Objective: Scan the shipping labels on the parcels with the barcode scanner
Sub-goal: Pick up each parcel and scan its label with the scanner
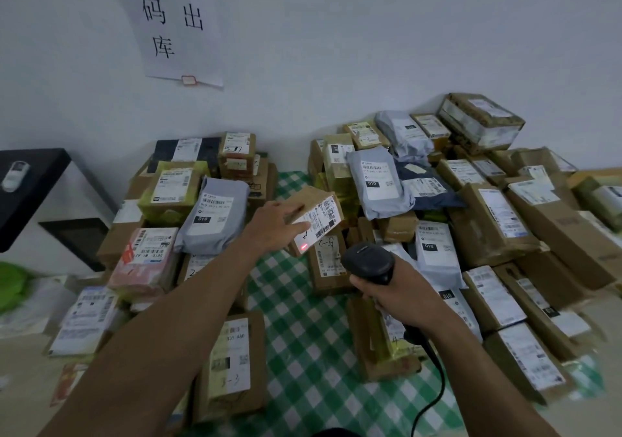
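Observation:
My left hand [274, 224] holds a small brown cardboard parcel [311, 199] tilted in the air above the checked cloth, fingers over its top and white shipping label [321, 223]. A red scanner dot glows on the label's lower left corner. My right hand [400, 293] grips the black barcode scanner [368, 263], whose head points up at that parcel from just below and to its right. The scanner's black cable [434, 389] trails down toward me.
Stacks of brown boxes and grey mailer bags stand on the left [188, 221] and right [488, 221] of a green-and-white checked cloth [303, 335]. A white wall with a paper sign [175, 23] lies behind. A black-and-white cabinet [37, 197] is at far left.

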Tool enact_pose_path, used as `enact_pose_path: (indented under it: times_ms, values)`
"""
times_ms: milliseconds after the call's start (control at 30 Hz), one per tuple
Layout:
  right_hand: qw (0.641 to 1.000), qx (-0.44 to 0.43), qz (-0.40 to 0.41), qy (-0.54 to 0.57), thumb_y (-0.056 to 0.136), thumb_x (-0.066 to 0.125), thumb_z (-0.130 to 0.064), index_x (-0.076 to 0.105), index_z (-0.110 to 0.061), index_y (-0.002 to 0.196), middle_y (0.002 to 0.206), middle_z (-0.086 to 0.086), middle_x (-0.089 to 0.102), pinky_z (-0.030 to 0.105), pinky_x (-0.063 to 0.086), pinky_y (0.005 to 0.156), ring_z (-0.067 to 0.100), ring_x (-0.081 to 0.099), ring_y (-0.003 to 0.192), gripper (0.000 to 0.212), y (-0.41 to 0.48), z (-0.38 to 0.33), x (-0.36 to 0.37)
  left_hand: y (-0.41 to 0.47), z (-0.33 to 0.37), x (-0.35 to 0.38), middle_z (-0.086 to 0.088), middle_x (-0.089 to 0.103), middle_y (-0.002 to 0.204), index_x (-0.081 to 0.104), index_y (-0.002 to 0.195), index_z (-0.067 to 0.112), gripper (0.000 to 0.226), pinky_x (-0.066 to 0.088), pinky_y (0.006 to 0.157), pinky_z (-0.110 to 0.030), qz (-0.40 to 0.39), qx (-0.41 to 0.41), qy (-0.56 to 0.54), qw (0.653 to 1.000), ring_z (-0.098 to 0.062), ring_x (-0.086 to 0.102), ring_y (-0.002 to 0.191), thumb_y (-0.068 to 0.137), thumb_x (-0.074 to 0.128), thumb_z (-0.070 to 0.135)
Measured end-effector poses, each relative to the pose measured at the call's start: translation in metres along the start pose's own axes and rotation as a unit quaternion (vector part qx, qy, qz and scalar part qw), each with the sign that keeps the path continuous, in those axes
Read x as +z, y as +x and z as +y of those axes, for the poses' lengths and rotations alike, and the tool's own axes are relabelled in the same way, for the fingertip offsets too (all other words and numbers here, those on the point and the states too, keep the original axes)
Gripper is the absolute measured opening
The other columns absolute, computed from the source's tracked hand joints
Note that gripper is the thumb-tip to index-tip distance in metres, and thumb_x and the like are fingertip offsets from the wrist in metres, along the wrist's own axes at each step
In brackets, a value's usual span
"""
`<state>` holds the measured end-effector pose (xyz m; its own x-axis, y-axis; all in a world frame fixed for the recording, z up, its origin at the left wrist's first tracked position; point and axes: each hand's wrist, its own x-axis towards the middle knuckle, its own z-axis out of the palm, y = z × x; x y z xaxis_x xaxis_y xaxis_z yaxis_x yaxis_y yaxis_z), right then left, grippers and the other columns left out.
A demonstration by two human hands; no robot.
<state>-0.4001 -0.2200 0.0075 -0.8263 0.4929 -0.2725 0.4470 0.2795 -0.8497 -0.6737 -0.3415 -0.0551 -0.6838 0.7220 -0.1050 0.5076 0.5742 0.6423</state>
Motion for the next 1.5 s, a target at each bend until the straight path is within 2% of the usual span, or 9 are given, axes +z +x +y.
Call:
enact_pose_path:
  times_ms: [433, 600, 733, 833, 933, 1000, 1067, 1333, 1500]
  values:
    - [1.000, 0.002, -0.011, -0.004, 0.091, 0.079, -0.034, 0.062, -0.031, 0.124, 0.085, -0.006, 0.074, 0.013, 0.050, 0.056, -0.003, 0.067, 0.064, 0.037, 0.000, -0.002, 0.001, -0.015, 0.005, -0.006, -0.006, 0.045, 0.149, 0.039, 0.156, 0.039, 0.067, 0.060, 0.066, -0.022, -0.006, -0.016, 0.006, 1.000, -0.018, 0.069, 0.096, 0.096, 0.066, 0.050]
    - [1.000, -0.009, 0.018, 0.007, 0.088, 0.080, -0.040, 0.061, -0.034, 0.128, 0.102, -0.009, 0.075, 0.023, 0.058, 0.065, 0.006, 0.073, 0.076, 0.044, 0.000, 0.001, 0.008, -0.063, 0.028, -0.016, 0.011, 0.074, 0.116, 0.057, 0.141, 0.035, 0.040, 0.057, 0.068, -0.017, -0.030, -0.018, -0.167, 0.985, 0.001, 0.074, 0.087, 0.101, 0.061, 0.042]
    - [0.999, -0.029, 0.040, 0.009, 0.085, 0.080, -0.049, 0.062, -0.036, 0.127, 0.108, -0.010, 0.074, 0.027, 0.052, 0.075, 0.012, 0.071, 0.091, 0.048, 0.003, 0.001, 0.027, -0.134, 0.024, -0.004, 0.027, 0.073, 0.096, 0.059, 0.120, 0.047, 0.016, 0.050, 0.077, -0.013, -0.003, -0.094, -0.313, 0.945, 0.013, 0.068, 0.087, 0.105, 0.056, 0.042]
    - [0.999, -0.033, 0.026, 0.026, 0.087, 0.081, -0.041, 0.062, -0.033, 0.125, 0.105, -0.015, 0.071, 0.019, 0.047, 0.074, 0.002, 0.066, 0.091, 0.043, 0.007, -0.006, 0.050, -0.188, 0.007, 0.015, 0.024, 0.073, 0.098, 0.061, 0.117, 0.046, 0.015, 0.049, 0.068, -0.005, 0.030, -0.158, -0.384, 0.909, 0.018, 0.066, 0.083, 0.105, 0.054, 0.043]
    - [0.999, -0.039, -0.032, 0.003, 0.092, 0.079, -0.034, 0.063, -0.029, 0.125, 0.096, -0.013, 0.070, 0.007, 0.044, 0.057, -0.010, 0.062, 0.070, 0.038, 0.009, -0.012, 0.078, -0.234, -0.020, 0.032, 0.017, 0.076, 0.098, 0.066, 0.123, 0.039, 0.027, 0.060, 0.078, -0.024, 0.084, -0.244, -0.443, 0.858, 0.001, 0.074, 0.086, 0.099, 0.060, 0.048]
    - [0.996, -0.036, -0.076, 0.006, 0.093, 0.078, -0.030, 0.065, -0.022, 0.127, 0.089, -0.006, 0.071, 0.009, 0.045, 0.050, -0.007, 0.063, 0.060, 0.038, 0.012, -0.013, 0.096, -0.260, -0.040, 0.037, 0.009, 0.079, 0.106, 0.068, 0.125, 0.035, 0.039, 0.059, 0.094, -0.045, 0.109, -0.290, -0.448, 0.838, -0.014, 0.076, 0.097, 0.093, 0.062, 0.057]
    - [0.994, -0.025, -0.104, -0.004, 0.092, 0.078, -0.030, 0.065, -0.019, 0.128, 0.083, -0.004, 0.070, 0.011, 0.045, 0.048, -0.003, 0.063, 0.056, 0.039, 0.013, -0.015, 0.111, -0.280, -0.055, 0.036, 0.007, 0.078, 0.113, 0.069, 0.123, 0.036, 0.037, 0.055, 0.100, -0.050, 0.140, -0.306, -0.456, 0.824, -0.017, 0.074, 0.105, 0.094, 0.063, 0.058]
    - [0.985, -0.034, -0.164, -0.052, 0.091, 0.079, -0.035, 0.068, -0.020, 0.112, 0.065, -0.008, 0.067, 0.014, 0.042, 0.046, -0.001, 0.059, 0.049, 0.028, 0.016, -0.025, 0.149, -0.309, -0.103, -0.002, 0.005, 0.074, 0.116, 0.067, 0.118, 0.033, 0.027, 0.056, 0.097, -0.047, 0.275, -0.366, -0.260, 0.850, -0.020, 0.070, 0.108, 0.102, 0.055, 0.051]
    - [0.982, -0.028, -0.182, -0.050, 0.090, 0.080, -0.034, 0.070, -0.021, 0.114, 0.071, -0.009, 0.071, 0.014, 0.047, 0.049, 0.000, 0.063, 0.054, 0.030, 0.014, -0.029, 0.161, -0.302, -0.098, 0.001, -0.004, 0.050, 0.151, 0.044, 0.151, 0.029, 0.069, 0.045, 0.109, -0.052, 0.352, -0.343, -0.063, 0.868, -0.027, 0.046, 0.138, 0.092, 0.061, 0.062]
